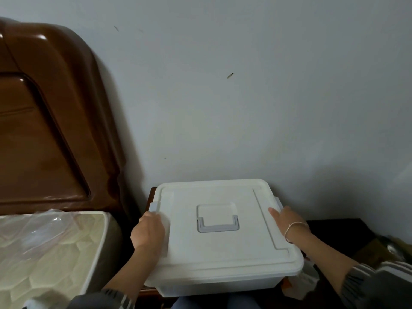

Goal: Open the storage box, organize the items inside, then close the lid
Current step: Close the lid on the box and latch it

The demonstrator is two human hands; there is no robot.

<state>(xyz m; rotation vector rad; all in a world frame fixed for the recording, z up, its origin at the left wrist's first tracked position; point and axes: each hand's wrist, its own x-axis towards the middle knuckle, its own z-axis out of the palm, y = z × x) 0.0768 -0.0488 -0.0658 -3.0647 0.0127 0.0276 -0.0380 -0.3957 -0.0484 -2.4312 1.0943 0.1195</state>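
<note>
Box [223, 284]: overhangs stand's front edge; could tip.
Lid [223, 248]: shut.
Left hand [148, 230]: curled on left latch [154, 206]; might slip.
Right hand [289, 221]: fingers hidden over right edge; grip unclear.

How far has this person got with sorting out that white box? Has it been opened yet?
Nothing looks done yet: the white lid sits flat on the storage box, its grey handle folded down. In hand: the left hand is at the left latch and the right hand rests on the lid's right edge. Left: opening, sorting the unseen contents, closing.
</note>
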